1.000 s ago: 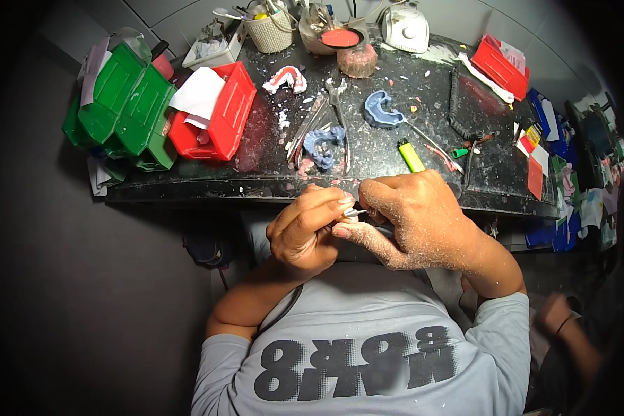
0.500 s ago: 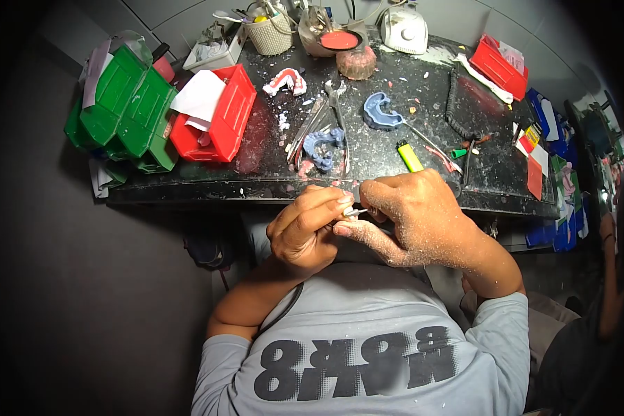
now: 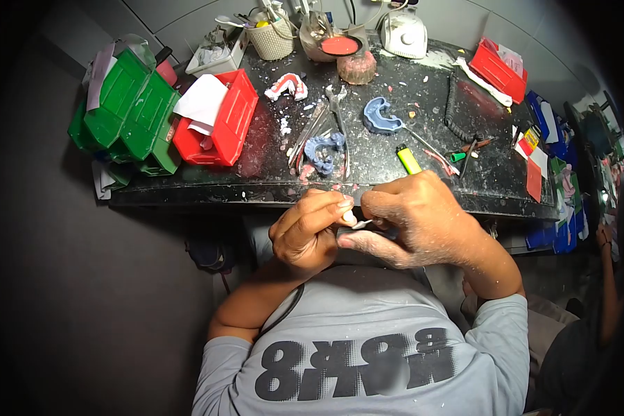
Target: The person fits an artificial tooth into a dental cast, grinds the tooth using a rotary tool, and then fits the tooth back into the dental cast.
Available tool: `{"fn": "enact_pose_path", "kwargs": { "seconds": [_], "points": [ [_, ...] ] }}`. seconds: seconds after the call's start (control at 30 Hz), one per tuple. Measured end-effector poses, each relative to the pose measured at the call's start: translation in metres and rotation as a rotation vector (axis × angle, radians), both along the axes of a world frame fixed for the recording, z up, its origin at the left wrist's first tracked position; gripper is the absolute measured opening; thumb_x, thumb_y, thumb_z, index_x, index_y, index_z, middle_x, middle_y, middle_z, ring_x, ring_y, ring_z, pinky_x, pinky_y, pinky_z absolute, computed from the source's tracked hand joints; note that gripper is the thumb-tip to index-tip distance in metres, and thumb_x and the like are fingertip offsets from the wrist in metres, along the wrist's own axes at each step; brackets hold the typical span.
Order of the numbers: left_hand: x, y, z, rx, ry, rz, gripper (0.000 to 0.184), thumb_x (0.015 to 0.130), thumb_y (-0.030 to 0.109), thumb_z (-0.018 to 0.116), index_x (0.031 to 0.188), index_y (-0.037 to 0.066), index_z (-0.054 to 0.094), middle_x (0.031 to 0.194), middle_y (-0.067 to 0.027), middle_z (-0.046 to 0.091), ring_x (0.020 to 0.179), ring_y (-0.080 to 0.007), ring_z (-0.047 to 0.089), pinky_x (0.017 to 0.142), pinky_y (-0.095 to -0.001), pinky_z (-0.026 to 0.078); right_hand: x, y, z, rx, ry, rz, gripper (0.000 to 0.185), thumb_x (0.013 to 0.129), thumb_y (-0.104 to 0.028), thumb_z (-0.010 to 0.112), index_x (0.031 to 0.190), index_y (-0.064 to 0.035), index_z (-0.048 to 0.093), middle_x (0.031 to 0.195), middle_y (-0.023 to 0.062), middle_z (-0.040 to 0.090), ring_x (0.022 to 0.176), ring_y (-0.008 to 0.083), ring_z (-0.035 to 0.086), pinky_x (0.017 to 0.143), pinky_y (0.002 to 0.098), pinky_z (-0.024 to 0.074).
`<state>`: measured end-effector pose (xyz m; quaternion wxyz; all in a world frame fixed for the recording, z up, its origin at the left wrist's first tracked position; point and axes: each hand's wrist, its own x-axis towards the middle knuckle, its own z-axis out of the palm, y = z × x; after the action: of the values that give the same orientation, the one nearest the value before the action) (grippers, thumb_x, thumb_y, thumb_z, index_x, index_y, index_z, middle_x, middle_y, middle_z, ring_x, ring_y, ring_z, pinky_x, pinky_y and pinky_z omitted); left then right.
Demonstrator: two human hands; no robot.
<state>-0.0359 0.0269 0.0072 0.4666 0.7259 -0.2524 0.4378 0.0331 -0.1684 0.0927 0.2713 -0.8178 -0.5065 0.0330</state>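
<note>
My left hand (image 3: 306,232) is closed, pinching a small whitish piece (image 3: 349,217) between thumb and fingers in front of the bench edge. Facing it, my right hand (image 3: 412,222) is wrapped round a rotary tool whose thin metal tip (image 3: 362,224) points at the piece. White dust covers the right hand's thumb and knuckles. Most of the tool's body is hidden by the fingers. Beyond the hands, a blue-grey dental model (image 3: 324,152) lies beside metal pliers (image 3: 338,125). A green lighter (image 3: 408,159) lies just past my right hand.
On the black bench (image 3: 208,191) stand green bins (image 3: 128,104), a red bin (image 3: 232,121), another red bin (image 3: 498,71), a woven basket (image 3: 272,40) and a white device (image 3: 404,35). A blue curved piece (image 3: 381,116) lies mid-bench. Another person's arm (image 3: 609,284) shows at the right.
My right hand's thumb has shifted slightly down and the tool tip has tilted. The whitish piece shows more between my left fingers. The other person's arm at the right has moved up and away.
</note>
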Motion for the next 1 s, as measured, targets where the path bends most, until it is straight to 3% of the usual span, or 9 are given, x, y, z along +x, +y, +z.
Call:
{"fn": "enact_pose_path", "kwargs": {
  "seconds": [0.1, 0.2, 0.3, 0.47, 0.53, 0.8, 0.87, 0.9, 1.0],
  "points": [
    [0.0, 0.003, -0.005, 0.027, 0.0, 0.009, 0.023, 0.09, -0.011, 0.07, 0.11, -0.001, 0.065, 0.104, -0.0204, 0.073, 0.086, -0.0263, 0.075, 0.077, -0.036, 0.062, 0.024, -0.011, 0.022, 0.117, 0.097, 0.031, 0.038, 0.091, -0.039, 0.075, 0.078, -0.0047, 0.063, 0.064, 0.0125, 0.061, 0.062, 0.0369, 0.065, 0.059, 0.0415, 0.0511],
    [0.003, 0.001, -0.008, -0.028, -0.003, -0.001, 0.03, 0.087, -0.02, 0.067, 0.109, -0.001, 0.064, 0.102, -0.0198, 0.073, 0.086, -0.0245, 0.075, 0.075, -0.0333, 0.063, 0.079, -0.02, 0.023, 0.064, -0.06, -0.223, 0.034, 0.096, -0.031, 0.068, 0.089, 0.0017, 0.061, 0.082, 0.0234, 0.064, 0.083, 0.0444, 0.066, 0.073, 0.0501, 0.052],
    [0.002, 0.001, -0.007, -0.03, 0.009, 0.025, 0.029, 0.087, -0.019, 0.069, 0.109, 0.0, 0.065, 0.1, -0.019, 0.073, 0.086, -0.0236, 0.075, 0.075, -0.033, 0.063, 0.147, -0.035, -0.01, -0.052, -0.27, -0.399, 0.027, 0.103, -0.022, 0.059, 0.102, 0.0052, 0.06, 0.101, 0.0292, 0.066, 0.102, 0.0495, 0.063, 0.09, 0.055, 0.0496],
    [0.002, 0.002, -0.008, -0.08, 0.088, -0.03, 0.016, 0.097, -0.003, 0.07, 0.111, -0.002, 0.063, 0.104, -0.0191, 0.072, 0.092, -0.0221, 0.074, 0.078, -0.0307, 0.061, 0.205, -0.062, -0.037, -0.197, -0.332, -0.436, 0.021, 0.1, -0.015, 0.063, 0.101, 0.0065, 0.064, 0.101, 0.0294, 0.066, 0.103, 0.0482, 0.064, 0.09, 0.0531, 0.0508],
    [0.006, 0.001, -0.013, -0.099, 0.096, -0.041, 0.016, 0.098, -0.002, 0.069, 0.112, -0.002, 0.063, 0.106, -0.0184, 0.071, 0.092, -0.0207, 0.073, 0.079, -0.0301, 0.061, 0.212, -0.066, -0.045, -0.222, -0.32, -0.453, 0.013, 0.096, -0.006, 0.066, 0.1, 0.0062, 0.067, 0.105, 0.0268, 0.066, 0.101, 0.0473, 0.064, 0.087, 0.0511, 0.0505],
    [0.005, -0.009, -0.016, -0.393, 0.343, -0.171, 0.017, 0.103, -0.005, 0.059, 0.119, -0.008, 0.062, 0.108, -0.0156, 0.069, 0.084, -0.014, 0.067, 0.078, -0.0274, 0.057, 0.208, -0.074, -0.035, -0.376, -0.254, -0.465, 0.013, 0.084, 0.0, 0.071, 0.096, 0.0046, 0.07, 0.102, 0.0265, 0.067, 0.102, 0.0447, 0.068, 0.088, 0.051, 0.0546],
    [0.006, -0.007, -0.015, -0.378, 0.437, -0.231, 0.022, 0.103, -0.006, 0.057, 0.123, -0.01, 0.063, 0.107, -0.0163, 0.069, 0.083, -0.0132, 0.066, 0.077, -0.0273, 0.056, 0.164, -0.064, -0.016, -0.208, -0.434, -0.532, 0.017, 0.088, -0.006, 0.074, 0.101, 0.0031, 0.07, 0.1, 0.0251, 0.068, 0.099, 0.0428, 0.069, 0.086, 0.0502, 0.0553],
    [0.007, -0.009, -0.015, -0.377, 0.435, -0.232, 0.022, 0.103, -0.006, 0.057, 0.123, -0.01, 0.063, 0.107, -0.0163, 0.069, 0.083, -0.0132, 0.066, 0.077, -0.0273, 0.056, 0.143, -0.06, -0.014, -0.001, -0.386, -0.461, 0.021, 0.09, -0.013, 0.075, 0.103, 0.0027, 0.069, 0.096, 0.0227, 0.069, 0.095, 0.0411, 0.069, 0.082, 0.0482, 0.0555],
    [0.009, -0.02, -0.02, -0.397, 0.496, -0.292, 0.023, 0.102, -0.005, 0.058, 0.123, -0.011, 0.067, 0.11, -0.0167, 0.068, 0.082, -0.0134, 0.066, 0.074, -0.0264, 0.056, 0.06, -0.034, -0.009, 0.378, -0.096, -0.158, 0.017, 0.089, -0.012, 0.078, 0.098, 0.0008, 0.072, 0.091, 0.019, 0.072, 0.084, 0.0342, 0.072, 0.077, 0.0406, 0.0569]
  ]
}}
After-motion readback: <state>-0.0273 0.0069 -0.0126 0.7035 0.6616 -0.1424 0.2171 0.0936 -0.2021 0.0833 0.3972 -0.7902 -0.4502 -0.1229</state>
